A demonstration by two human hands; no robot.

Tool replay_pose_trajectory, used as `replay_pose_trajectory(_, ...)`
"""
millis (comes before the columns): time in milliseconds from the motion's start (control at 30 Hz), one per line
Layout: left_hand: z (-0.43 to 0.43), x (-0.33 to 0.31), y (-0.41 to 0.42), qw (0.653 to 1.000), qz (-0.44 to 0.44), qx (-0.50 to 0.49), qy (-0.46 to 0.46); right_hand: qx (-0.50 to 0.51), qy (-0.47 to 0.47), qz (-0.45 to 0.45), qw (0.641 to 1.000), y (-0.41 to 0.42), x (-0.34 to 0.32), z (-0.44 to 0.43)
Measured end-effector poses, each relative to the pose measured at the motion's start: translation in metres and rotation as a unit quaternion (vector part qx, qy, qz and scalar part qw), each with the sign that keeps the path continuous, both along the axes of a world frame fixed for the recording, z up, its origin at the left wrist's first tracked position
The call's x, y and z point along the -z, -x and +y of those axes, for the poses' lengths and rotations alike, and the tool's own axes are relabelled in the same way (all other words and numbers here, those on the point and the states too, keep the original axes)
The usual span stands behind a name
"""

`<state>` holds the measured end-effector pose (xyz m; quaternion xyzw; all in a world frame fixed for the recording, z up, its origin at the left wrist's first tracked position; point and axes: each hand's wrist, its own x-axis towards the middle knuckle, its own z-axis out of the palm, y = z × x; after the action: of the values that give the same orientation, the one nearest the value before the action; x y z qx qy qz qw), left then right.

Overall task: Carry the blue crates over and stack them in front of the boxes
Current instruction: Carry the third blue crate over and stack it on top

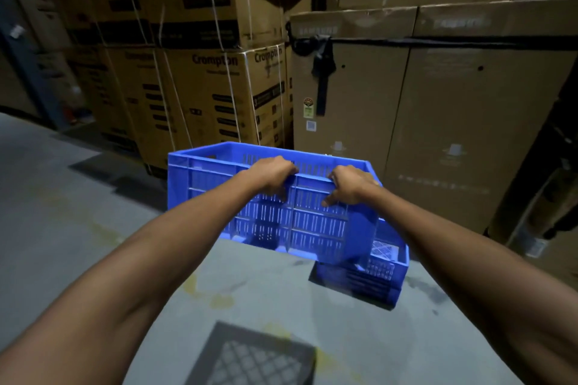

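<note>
I hold a blue slotted plastic crate [219,184] in the air in front of me, tilted down to the right. My left hand [273,170] and my right hand [350,184] both grip its near top rim, side by side. Below it and to the right, a second blue crate [389,262] rests on the concrete floor, partly hidden by the one I carry. Tall brown cardboard boxes [438,122] stand right behind both crates.
A stack of strapped cardboard cartons [206,97] rises at the left rear. A grated shadow of the crate [256,356] falls on the grey floor [62,212] near my feet. Open floor stretches away to the left.
</note>
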<state>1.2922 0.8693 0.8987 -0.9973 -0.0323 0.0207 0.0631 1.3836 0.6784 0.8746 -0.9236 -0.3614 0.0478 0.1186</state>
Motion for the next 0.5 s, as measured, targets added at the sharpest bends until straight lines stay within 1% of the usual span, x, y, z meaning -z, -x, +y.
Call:
replay_pose_trajectory(200,0.008,0.017,-0.119,1.0,-0.005,-0.015,-0.018,-0.011,-0.025,-0.021,0.999,-0.122,0.025,0.017)
replay_pose_trajectory(333,0.018,0.026,-0.175,0.998,-0.008,-0.029,-0.059,-0.014,-0.04,-0.07,0.997,-0.174,0.042,0.032)
replay_pose_trajectory(400,0.018,0.032,-0.198,0.997,0.011,-0.016,-0.079,-0.013,-0.048,-0.094,0.994,-0.191,0.056,0.037)
replay_pose_trajectory(500,0.018,0.051,-0.236,0.996,0.063,0.006,-0.058,-0.008,-0.056,-0.107,0.993,-0.218,0.079,0.046)
